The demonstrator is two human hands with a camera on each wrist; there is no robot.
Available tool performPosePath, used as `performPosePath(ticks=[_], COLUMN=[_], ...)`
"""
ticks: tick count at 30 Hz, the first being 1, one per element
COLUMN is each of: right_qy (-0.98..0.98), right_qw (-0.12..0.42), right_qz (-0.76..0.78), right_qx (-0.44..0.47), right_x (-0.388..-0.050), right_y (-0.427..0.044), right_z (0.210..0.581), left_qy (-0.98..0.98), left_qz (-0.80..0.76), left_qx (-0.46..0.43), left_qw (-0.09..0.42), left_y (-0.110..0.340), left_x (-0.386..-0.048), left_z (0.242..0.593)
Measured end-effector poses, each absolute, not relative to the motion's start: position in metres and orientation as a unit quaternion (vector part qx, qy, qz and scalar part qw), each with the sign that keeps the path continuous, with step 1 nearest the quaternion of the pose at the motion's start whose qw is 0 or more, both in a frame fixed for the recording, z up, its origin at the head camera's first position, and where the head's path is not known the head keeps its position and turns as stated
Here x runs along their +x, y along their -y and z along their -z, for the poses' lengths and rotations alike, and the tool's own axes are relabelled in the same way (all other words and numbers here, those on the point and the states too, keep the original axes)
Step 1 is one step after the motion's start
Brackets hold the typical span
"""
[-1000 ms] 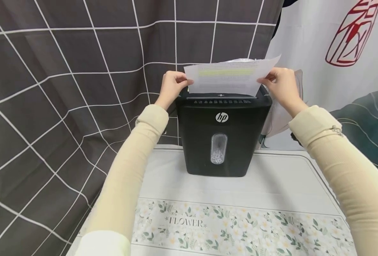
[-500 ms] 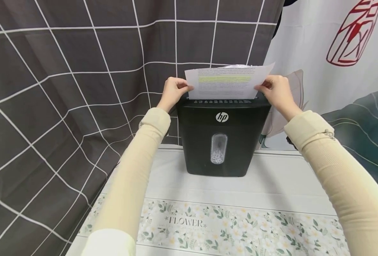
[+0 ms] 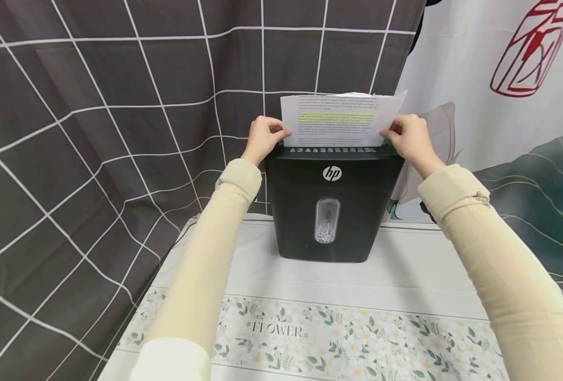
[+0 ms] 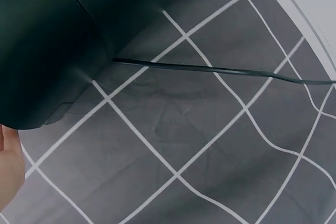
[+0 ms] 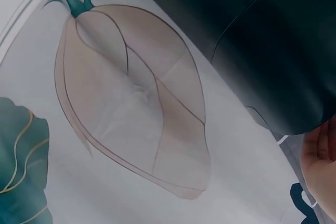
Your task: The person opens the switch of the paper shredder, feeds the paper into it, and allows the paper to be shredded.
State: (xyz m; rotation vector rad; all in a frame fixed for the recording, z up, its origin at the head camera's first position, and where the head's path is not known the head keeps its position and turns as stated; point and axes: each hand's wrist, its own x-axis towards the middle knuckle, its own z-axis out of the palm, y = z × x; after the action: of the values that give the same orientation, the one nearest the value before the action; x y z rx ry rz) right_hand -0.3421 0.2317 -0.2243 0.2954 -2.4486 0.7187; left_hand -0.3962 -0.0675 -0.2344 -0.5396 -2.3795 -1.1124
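Note:
A printed sheet of paper [image 3: 334,129] with a yellow highlighted band stands upright at the top of a black HP paper shredder [image 3: 300,206]. Its lower edge is out of sight at the shredder's top. My left hand [image 3: 262,137] pinches the sheet's left edge between thumb and fingers, and my right hand [image 3: 411,138] pinches the right edge. White shreds show low in the shredder's clear window [image 3: 327,221]. In the left wrist view, part of the left hand [image 4: 9,169] appears beside the shredder's side [image 4: 47,51]; the right wrist view shows part of the right hand [image 5: 321,166].
The shredder stands on a white table [image 3: 243,254] with a floral strip [image 3: 357,338] nearer me. A dark checked curtain [image 3: 119,132] hangs behind and left, a patterned white cloth [image 3: 472,69] to the right. A black cord [image 4: 210,69] runs from the shredder.
Both hands have lowered with the sheet, bringing its lower edge down over the shredder's top. In the last half second the sheet has shifted only slightly.

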Motion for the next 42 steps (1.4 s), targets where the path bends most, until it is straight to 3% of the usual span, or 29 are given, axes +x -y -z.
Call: performPosePath(ticks=[14, 42], right_qy=[0.903, 0.875], right_qw=[0.284, 0.294], right_qz=[-0.311, -0.378], right_qx=[0.081, 0.069], right_x=[-0.340, -0.340], right_y=[-0.226, -0.229], right_z=[0.234, 0.231], left_qy=[0.884, 0.847], left_qz=[0.370, 0.445], left_qx=[-0.188, -0.202], left_qw=[0.214, 0.209], left_y=[0.060, 0.050], left_x=[-0.397, -0.396], left_z=[0.242, 0.237])
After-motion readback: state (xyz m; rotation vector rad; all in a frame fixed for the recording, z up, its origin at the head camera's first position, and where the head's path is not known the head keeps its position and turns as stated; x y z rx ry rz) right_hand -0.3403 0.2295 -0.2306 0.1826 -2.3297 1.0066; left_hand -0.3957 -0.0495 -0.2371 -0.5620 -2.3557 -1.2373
